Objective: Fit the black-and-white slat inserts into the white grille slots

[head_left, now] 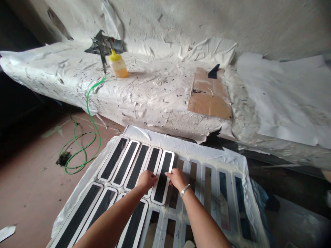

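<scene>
A long white frame with rounded ends and a black strip inside [163, 179] lies at the right end of the upper row. My left hand [147, 179] is closed at its left edge, fingertips on the rim. On the opposite edge, my right hand [178, 178], with a bracelet at the wrist, pinches the rim between thumb and fingers. Several similar black-and-white frames [113, 159] sit side by side to the left, and more of them [80, 215] form a nearer row, partly hidden by my left forearm. All rest on a slotted rack [207, 186].
White sheeting [155, 86] speckled with dark scraps covers the ledge behind the rack. On it are a spray gun [100, 48], a yellow-capped bottle [118, 65] and cardboard [209, 98] with a small black piece [214, 71]. A green hose [89, 110] coils on the floor.
</scene>
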Demonstrator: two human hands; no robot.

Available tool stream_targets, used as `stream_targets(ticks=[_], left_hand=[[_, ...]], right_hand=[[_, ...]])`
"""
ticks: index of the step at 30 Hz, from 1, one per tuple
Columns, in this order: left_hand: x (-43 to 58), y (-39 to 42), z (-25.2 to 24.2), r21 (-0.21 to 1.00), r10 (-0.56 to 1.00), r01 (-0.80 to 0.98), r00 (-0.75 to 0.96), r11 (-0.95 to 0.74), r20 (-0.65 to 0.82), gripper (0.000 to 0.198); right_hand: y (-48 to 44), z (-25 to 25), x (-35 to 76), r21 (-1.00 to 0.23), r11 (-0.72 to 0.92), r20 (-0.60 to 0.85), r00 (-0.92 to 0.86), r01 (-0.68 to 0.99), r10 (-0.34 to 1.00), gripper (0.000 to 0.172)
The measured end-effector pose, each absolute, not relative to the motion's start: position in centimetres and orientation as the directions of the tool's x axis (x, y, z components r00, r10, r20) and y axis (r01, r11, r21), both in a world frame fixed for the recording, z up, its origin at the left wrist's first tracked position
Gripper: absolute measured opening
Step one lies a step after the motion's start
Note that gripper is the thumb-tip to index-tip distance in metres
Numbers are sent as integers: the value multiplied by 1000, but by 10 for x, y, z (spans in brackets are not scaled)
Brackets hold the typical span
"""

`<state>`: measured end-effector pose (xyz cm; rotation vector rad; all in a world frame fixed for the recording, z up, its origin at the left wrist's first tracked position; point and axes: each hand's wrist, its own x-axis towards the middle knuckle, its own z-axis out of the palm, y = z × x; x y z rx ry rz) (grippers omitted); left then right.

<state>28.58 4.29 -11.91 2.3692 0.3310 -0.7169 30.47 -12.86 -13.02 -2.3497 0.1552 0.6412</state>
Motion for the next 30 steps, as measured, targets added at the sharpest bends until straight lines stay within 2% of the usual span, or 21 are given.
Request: stream_targets(ticks=[5, 14, 16, 19, 23, 27, 30], left_hand=[[292, 41, -109, 460, 34, 385, 795, -800, -606, 19], [304, 41, -110, 407, -16, 307, 781, -860, -624, 12], [305, 41, -112, 397, -32, 276, 786, -875, -617, 12], [305, 40, -114, 382, -57, 237, 783, -893, -619, 15], [307, 41, -118, 354, -79, 189, 780, -916, -621, 16], [306, 39, -113, 272, -77, 99, 818, -957, -570, 14], [294, 32, -108, 255, -161, -44, 874, -966, -459, 30]], right_hand=[[-126, -126, 312, -456, -865, -482, 875, -211, 41, 34], [-123, -126, 317, -397, -902, -453, 891, -169, 33, 33], [-124, -127, 320, -426, -891, -461, 885, -157, 65, 38], [-126, -130, 323, -503, -833, -540, 837, -232, 93, 48], [-123, -137, 319, -486, -811, -591, 806, -326, 30, 53], [-115, -138, 311, -480, -816, -540, 842, -322, -15, 45], [-114, -133, 313, -490, -825, -478, 878, -282, -17, 30]])
